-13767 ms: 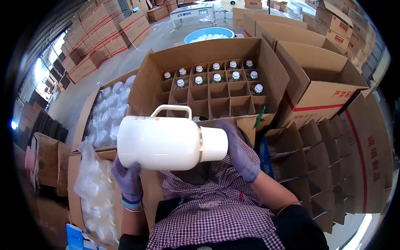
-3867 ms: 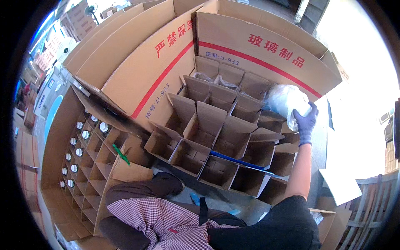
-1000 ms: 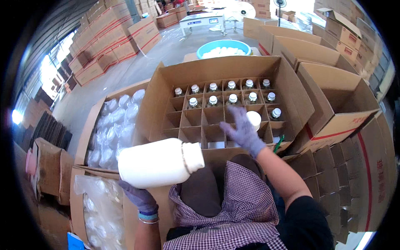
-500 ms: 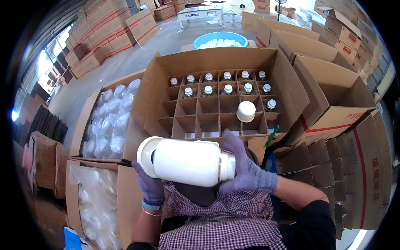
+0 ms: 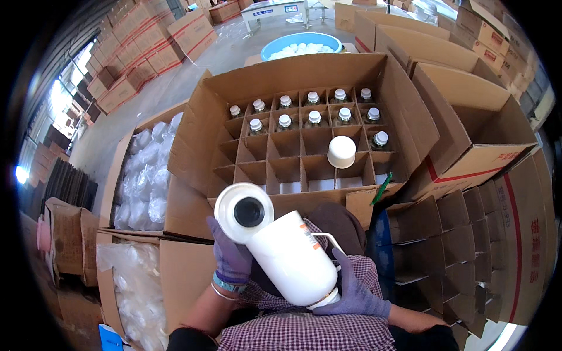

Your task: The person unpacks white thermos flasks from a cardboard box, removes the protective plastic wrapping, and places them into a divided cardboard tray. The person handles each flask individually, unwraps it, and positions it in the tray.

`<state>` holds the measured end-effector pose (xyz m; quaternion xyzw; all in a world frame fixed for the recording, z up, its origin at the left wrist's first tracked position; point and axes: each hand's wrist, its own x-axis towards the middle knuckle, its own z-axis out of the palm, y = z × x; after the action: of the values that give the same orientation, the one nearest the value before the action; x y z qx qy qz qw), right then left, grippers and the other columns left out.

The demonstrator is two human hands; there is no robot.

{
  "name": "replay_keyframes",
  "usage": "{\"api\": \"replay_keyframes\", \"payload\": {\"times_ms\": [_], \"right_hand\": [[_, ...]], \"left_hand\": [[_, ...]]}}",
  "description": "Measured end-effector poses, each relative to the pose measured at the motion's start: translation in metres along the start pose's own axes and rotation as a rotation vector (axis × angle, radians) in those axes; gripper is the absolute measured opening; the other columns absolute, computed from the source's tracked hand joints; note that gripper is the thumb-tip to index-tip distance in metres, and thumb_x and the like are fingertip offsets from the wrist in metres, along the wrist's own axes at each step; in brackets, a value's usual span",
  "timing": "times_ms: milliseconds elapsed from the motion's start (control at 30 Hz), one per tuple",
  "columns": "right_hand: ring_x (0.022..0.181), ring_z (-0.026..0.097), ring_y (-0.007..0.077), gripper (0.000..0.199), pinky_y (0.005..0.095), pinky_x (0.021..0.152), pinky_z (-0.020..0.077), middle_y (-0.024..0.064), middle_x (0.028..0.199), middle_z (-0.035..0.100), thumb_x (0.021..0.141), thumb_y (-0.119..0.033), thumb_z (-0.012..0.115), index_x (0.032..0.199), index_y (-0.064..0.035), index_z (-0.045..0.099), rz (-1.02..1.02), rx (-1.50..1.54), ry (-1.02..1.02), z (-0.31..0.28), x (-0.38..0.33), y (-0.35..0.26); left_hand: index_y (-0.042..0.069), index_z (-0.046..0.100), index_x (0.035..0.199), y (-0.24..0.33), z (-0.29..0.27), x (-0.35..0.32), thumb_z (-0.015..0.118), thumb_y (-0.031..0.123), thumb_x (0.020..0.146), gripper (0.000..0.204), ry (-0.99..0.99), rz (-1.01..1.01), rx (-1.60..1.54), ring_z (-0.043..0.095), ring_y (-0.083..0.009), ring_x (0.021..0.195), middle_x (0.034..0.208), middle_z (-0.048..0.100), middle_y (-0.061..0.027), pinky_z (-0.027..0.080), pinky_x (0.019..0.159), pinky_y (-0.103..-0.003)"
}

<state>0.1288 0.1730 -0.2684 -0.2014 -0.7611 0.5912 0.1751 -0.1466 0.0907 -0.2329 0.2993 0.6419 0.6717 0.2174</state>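
Observation:
A white vacuum jug (image 5: pixel 290 260) lies tilted in front of my body, its neck toward the lower right and its handle (image 5: pixel 328 237) on the upper right side. My right hand (image 5: pixel 357 286) is closed round the neck end. At the jug's other end, my left hand (image 5: pixel 230 251) grips a round white base cap (image 5: pixel 225 213) with a black disc in its middle. The cap touches the jug's upper left end; whether they are joined, I cannot tell. Beyond them, a white cup-shaped lid (image 5: pixel 341 152) rests on the dividers of a large carton (image 5: pixel 293 69).
White-capped glass bottles (image 5: pixel 314 119) fill several compartments of the carton. Clear plastic-wrapped items lie in two boxes (image 5: pixel 105 199) at left. Open cartons (image 5: pixel 468 117) and cardboard dividers (image 5: pixel 418 254) stand at right. Behind is a blue basin (image 5: pixel 266 51) of white pieces.
The jug has swung from nearly level to steeply tilted, its neck end now lower and nearer me. The base cap has turned so its black disc faces up, and the handle has come into view.

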Motion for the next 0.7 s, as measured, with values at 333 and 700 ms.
{"api": "replay_keyframes", "payload": {"times_ms": [333,700], "right_hand": [[0.118,0.059,0.0256,0.063,0.0388,0.104,0.0467,0.0147,0.125,0.060,0.092,-0.049,0.059,0.131,0.0002,0.055,-0.091,0.217,0.731,-0.151,0.047,-0.002],[0.105,0.066,0.0213,0.052,0.0351,0.089,0.0531,0.0169,0.119,0.068,0.085,-0.020,0.077,0.127,0.0080,0.061,-0.072,-0.404,0.902,-0.149,0.115,0.031]], "left_hand": [[0.010,0.062,0.112,-0.113,0.029,0.157,0.078,0.036,0.077,0.046,-0.389,0.748,1.108,0.056,-0.0361,0.109,0.112,0.061,-0.0146,0.040,0.101,-0.052],[0.008,0.060,0.123,-0.143,-0.012,0.406,0.067,0.033,0.087,0.044,0.095,0.527,1.233,0.062,-0.0418,0.108,0.122,0.059,-0.0204,0.053,0.091,-0.051]]}}
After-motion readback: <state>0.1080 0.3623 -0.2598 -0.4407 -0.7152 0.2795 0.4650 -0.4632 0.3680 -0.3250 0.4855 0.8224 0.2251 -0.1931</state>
